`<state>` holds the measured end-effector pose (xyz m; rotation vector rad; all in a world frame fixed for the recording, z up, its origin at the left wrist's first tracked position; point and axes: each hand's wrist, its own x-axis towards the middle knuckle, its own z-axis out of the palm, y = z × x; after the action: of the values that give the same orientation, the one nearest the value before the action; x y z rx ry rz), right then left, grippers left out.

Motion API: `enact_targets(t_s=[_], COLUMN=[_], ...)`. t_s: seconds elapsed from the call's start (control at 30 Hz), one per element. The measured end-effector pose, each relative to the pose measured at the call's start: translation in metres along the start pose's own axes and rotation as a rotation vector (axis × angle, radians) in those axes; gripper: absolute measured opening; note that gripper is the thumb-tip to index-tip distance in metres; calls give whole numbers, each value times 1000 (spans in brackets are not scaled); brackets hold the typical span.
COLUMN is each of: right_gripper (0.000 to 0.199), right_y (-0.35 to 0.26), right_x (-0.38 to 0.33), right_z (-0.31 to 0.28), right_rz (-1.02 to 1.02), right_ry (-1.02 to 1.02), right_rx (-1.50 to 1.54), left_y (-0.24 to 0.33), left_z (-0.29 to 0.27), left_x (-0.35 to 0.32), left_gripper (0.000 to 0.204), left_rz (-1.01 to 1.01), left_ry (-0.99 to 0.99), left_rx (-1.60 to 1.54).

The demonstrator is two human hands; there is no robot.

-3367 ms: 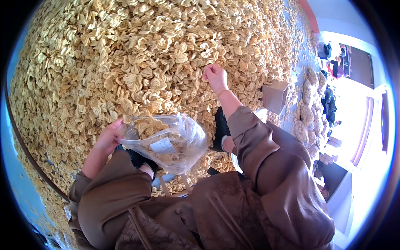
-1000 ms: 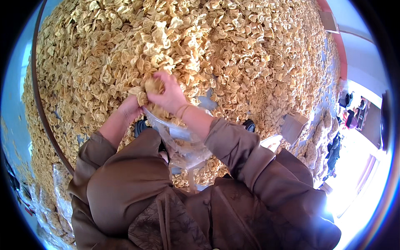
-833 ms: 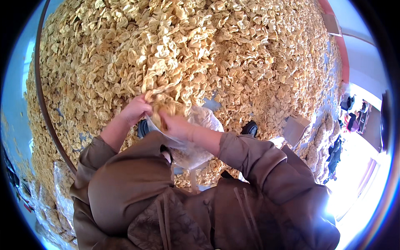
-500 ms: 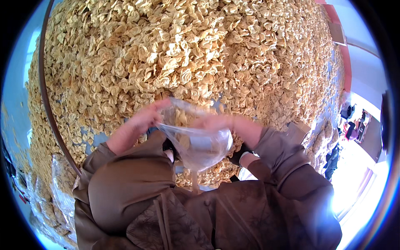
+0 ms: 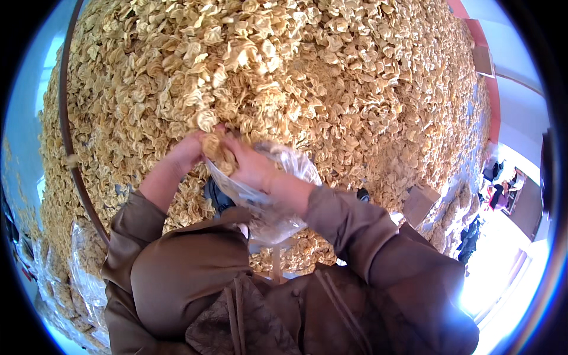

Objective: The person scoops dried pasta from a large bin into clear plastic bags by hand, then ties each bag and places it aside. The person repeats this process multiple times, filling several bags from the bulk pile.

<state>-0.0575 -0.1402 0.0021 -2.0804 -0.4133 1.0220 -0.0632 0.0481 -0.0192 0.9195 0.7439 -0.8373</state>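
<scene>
A clear plastic bag (image 5: 275, 222) hangs under my hands in front of my lap, its mouth spread toward the heap. My left hand (image 5: 190, 149) grips the bag's rim at its left side. Reaching across the bag's mouth, my right hand (image 5: 251, 167) has its fingers curled round a few curly, pale yellow dried chips (image 5: 220, 155), close beside my left hand. The bag's lower part looks mostly see-through; what lies inside is hard to make out. Just beyond both hands rises a large heap of the same ridged chips (image 5: 266, 65).
A brown hose-like curved bar (image 5: 66, 118) runs down the left side. Filled clear bags (image 5: 89, 266) stand at the lower left. To the right are a cardboard piece (image 5: 421, 204) and more bagged goods (image 5: 452, 216). A dark shoe (image 5: 220, 198) shows beside the bag.
My right hand has moved left and forward to the heap's edge and now holds chips. The bag has shifted slightly left, and my left hand has lowered a little toward the left.
</scene>
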Motion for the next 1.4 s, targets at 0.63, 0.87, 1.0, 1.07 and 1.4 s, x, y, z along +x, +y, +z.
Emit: enact_targets(t_s=[0.63,0.87,1.0,1.07,1.4], right_gripper=[59,51,41,39,51], right_y=[-97,-6,26,-20,-24], right_x=[169,-3,-36,-13,35], right_z=[-13,32,6,-35,-7], right_rz=[-246,-187,-98,-70,-134], right_ry=[-231,-570,-966,-1108,-170], right_rx=[-852,-352,-213,-370,-603], left_y=[-58,-77,-94,-122,-98], left_z=[-93,-74,-34,-40,-51], left_x=[2,-17,-28,-16,-4], left_gripper=[64,38,46,49,56], left_rz=[17,129,-125,-188,-75], left_ry=[204,161,-30,-154,116], left_rx=[-446,-245,-119,-36,-428])
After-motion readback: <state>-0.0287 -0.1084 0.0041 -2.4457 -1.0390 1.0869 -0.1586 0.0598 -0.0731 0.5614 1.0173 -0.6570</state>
